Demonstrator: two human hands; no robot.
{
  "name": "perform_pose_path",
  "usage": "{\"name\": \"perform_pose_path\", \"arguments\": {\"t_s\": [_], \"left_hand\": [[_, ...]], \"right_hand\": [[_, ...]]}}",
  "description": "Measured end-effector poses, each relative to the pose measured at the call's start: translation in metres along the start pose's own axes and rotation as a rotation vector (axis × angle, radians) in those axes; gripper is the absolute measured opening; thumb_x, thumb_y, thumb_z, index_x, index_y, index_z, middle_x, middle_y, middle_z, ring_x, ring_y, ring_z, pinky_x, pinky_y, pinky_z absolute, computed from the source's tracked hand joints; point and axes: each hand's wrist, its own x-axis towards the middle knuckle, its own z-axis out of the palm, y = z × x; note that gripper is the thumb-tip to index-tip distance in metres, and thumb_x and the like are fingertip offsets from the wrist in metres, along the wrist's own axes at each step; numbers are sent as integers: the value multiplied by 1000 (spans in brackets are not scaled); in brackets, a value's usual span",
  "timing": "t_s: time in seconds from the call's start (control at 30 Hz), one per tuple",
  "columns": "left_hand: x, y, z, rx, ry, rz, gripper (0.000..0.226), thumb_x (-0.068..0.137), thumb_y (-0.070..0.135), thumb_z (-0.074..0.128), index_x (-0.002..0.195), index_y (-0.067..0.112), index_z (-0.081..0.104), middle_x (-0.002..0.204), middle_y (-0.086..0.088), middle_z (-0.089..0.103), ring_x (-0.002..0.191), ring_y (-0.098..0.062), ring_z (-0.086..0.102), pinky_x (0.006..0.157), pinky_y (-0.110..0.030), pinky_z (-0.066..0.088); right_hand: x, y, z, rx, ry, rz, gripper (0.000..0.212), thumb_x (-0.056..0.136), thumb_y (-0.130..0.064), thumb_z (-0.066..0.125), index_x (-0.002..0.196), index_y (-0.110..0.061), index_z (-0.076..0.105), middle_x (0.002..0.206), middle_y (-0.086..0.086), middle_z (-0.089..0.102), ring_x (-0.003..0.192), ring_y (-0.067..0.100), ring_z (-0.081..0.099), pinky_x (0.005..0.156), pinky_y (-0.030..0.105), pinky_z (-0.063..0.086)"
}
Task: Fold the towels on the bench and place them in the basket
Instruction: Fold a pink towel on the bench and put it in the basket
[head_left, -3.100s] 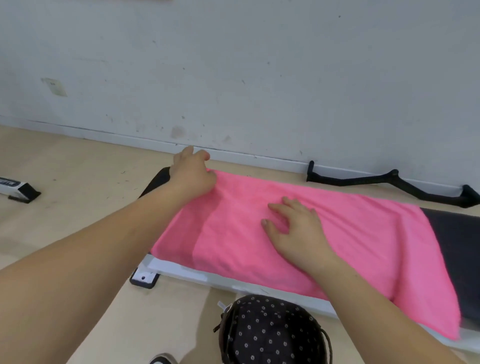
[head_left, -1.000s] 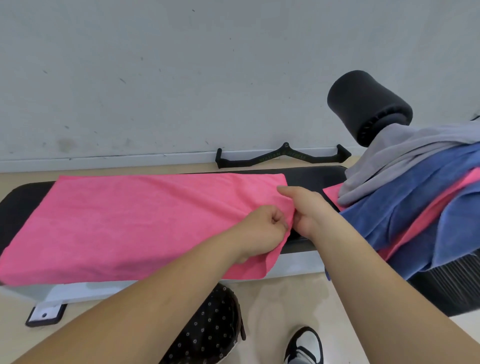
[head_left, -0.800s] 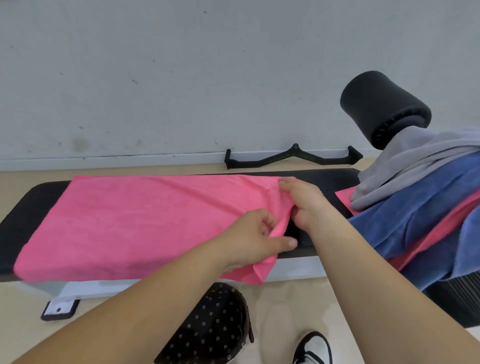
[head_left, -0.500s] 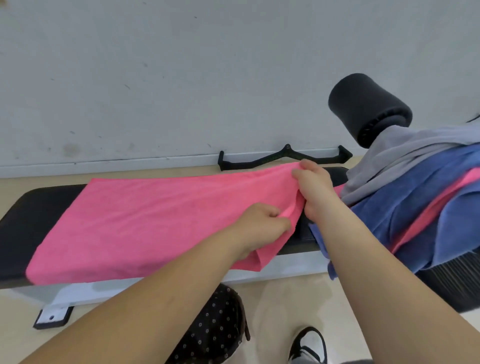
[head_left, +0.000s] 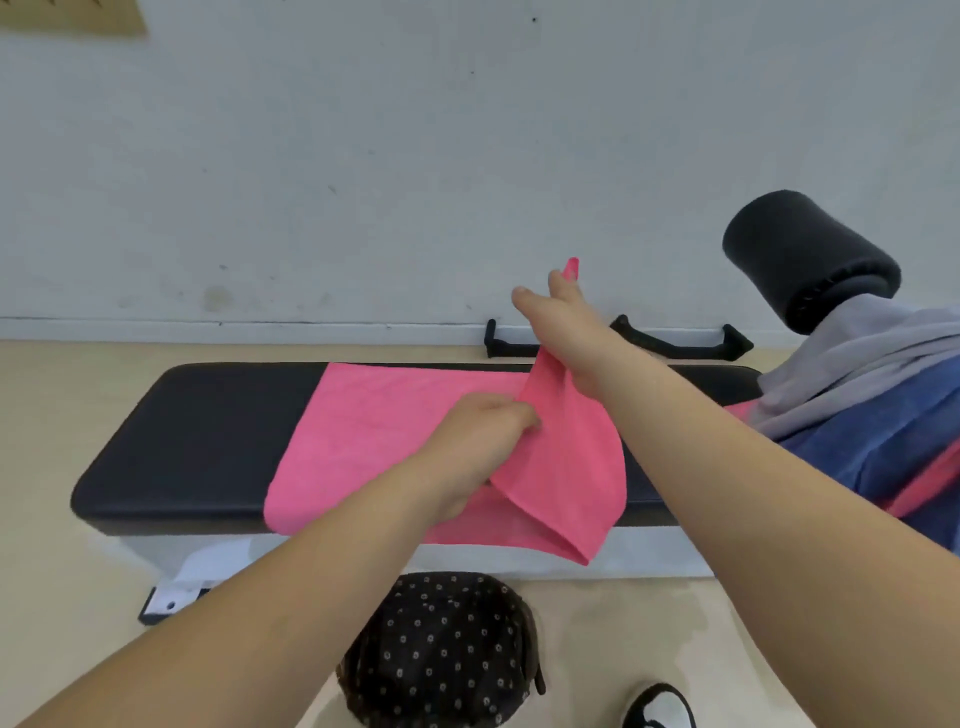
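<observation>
Right hand (head_left: 566, 338) and left hand (head_left: 478, 441) pinch the pink towel (head_left: 374, 431), fingertips hidden in its fold.

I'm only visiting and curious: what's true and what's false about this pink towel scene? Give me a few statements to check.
1. The left hand and the right hand both grip the pink towel. True.
2. The pink towel lies flat and untouched. False: its right end is lifted off the bench.
3. The basket stands on the bench. False: it sits on the floor in front of it.
4. A pile of towels lies at the bench's right end. True.
</observation>
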Motion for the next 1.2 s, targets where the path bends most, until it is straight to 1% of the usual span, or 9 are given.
{"name": "perform_pose_path", "arguments": {"t_s": [0.17, 0.3, 0.47, 0.57, 0.67, 0.8, 0.9, 1.07, 1.2], "left_hand": [[-21, -17, -77, -125, 220, -73, 8, 81, 13, 60, 79, 21, 62, 88, -2, 58, 85, -25, 50, 78, -39, 38], [-37, -40, -124, -146, 291, -144, 12, 66, 21, 63, 77, 22, 64, 91, -3, 56, 92, -32, 58, 93, -52, 53], [-39, -63, -173, 33, 221, -138, 27, 76, 7, 56, 57, 20, 43, 58, 2, 37, 59, -22, 34, 59, -31, 30], [-34, -77, -190, 158, 205, -122, 14, 81, 3, 51, 72, 11, 44, 73, -7, 37, 62, -24, 42, 48, -38, 50], [-30, -91, -198, 360, 200, -99, 9, 79, 6, 50, 73, 11, 45, 72, -11, 42, 55, -29, 56, 55, -52, 61], [-25, -99, -206, 543, 210, -100, 17, 81, 9, 54, 67, 13, 44, 64, -10, 56, 54, -33, 71, 53, -43, 63], [-22, -103, -211, 697, 278, -73, 16, 78, 20, 60, 66, 16, 51, 66, -3, 58, 53, -25, 61, 54, -40, 58], [-21, -109, -199, 804, 406, -27, 37, 82, 54, 70, 83, 20, 55, 97, 1, 51, 82, -24, 61, 76, -39, 56], [-16, -114, -189, 778, 436, 42, 32, 86, 49, 72, 75, 30, 49, 102, 5, 60, 95, -21, 61, 82, -41, 56]], "right_hand": [[7, -33, 92, -82, -93, -34, 72, 99, -41, 47, 158, -7, 25, 172, -9, -15, 158, 12, 4, 126, 39, 15], [2, -48, 160, -160, -184, -63, 74, 101, -42, 45, 161, -8, 19, 172, -6, -14, 159, 15, -2, 128, 43, 11], [-3, -50, 220, -308, -323, -41, 78, 96, -54, 42, 160, -13, 25, 172, -8, -9, 159, 18, -6, 126, 50, 13], [-3, -40, 233, -269, -427, -28, 76, 95, -58, 47, 161, -25, 29, 173, -2, 1, 159, 23, -6, 128, 49, 9], [7, -33, 221, -250, -325, -99, 58, 104, -34, 47, 160, -24, 33, 169, -2, 26, 156, 18, 21, 125, 32, 17], [28, -27, 206, -550, -314, -88, 56, 99, -11, 46, 154, -14, 43, 157, 6, 48, 142, 26, 47, 113, 32, 36], [42, -21, 210, -685, -358, -63, 53, 98, -15, 50, 151, -11, 45, 150, 10, 54, 135, 30, 53, 111, 37, 43], [57, -19, 224, -716, -317, -189, 48, 93, -23, 59, 140, -15, 57, 139, 8, 57, 129, 29, 54, 106, 42, 48], [62, -19, 229, -650, -383, -156, 37, 88, -23, 57, 124, -29, 65, 116, -5, 67, 113, 23, 64, 102, 35, 51]]}}
